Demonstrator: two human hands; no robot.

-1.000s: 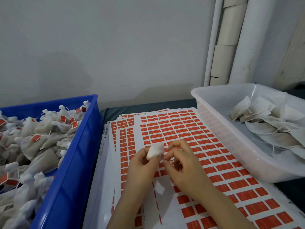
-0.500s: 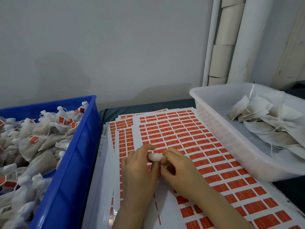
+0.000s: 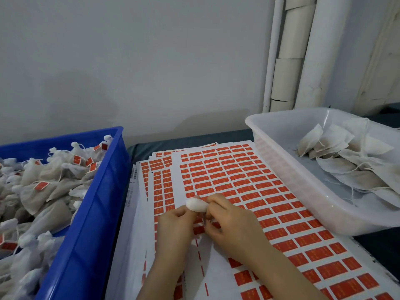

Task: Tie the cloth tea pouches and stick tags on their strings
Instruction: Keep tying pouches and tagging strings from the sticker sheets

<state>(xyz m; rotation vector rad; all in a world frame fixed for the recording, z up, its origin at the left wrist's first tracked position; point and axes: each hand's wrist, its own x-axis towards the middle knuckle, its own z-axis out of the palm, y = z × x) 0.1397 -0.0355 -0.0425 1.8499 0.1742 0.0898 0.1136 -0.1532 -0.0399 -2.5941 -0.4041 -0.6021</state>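
Tying step. Over the near-left part of the tag sheet [image 3: 238,176], your left hand [image 3: 175,221] and right hand [image 3: 231,224] each pinch one small white pouch [image 3: 195,205] at the fingertips. Knot tightness cannot be told. Likely next: cinch it, then peel a red tag [image 3: 251,196] off this sheet.

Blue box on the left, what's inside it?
The blue box is heaped with tied cloth tea pouches, several with red tags on their strings. Its bottom, and any pouches lower down, are covered by the heap.
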